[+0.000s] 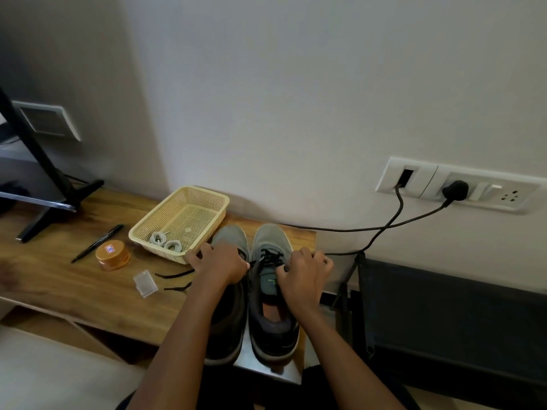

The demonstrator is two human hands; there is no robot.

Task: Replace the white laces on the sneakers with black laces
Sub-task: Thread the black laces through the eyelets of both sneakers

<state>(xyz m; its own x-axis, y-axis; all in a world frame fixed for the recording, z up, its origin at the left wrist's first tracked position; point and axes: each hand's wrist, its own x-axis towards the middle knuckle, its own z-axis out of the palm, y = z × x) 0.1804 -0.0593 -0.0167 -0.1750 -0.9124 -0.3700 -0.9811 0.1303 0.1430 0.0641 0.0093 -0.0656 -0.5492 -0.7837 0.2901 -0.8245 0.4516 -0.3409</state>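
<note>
- Sneakers stood side by side at the right end of the desk point(59, 279), toes toward 12 o'clock, the left sneaker point(229, 236) just beside the right sneaker point(270, 236).
- Your left hand point(220, 266) lay over the left sneaker's lacing, its fingers point(194, 259) curled. At its 3 o'clock edge the tips pinched a strand of the black lace point(270, 257).
- That black lace was crossed through the right sneaker's upper eyelets.
- Your right hand point(305, 276) sat at the right sneaker's 3 o'clock side with curled fingers, some tips on the tongue. Whether they pinched the lace could not be told.
- The white laces point(165, 242) lay coiled in the near corner of the cream basket point(207, 193), at 10 o'clock from the sneakers.
- Two loose black strands point(174, 274) lay on the desk at 9 o'clock from your left hand.
- Farther toward 9 o'clock were a clear case point(145, 283), an orange tin point(113, 255) and a pen point(97, 243).
</note>
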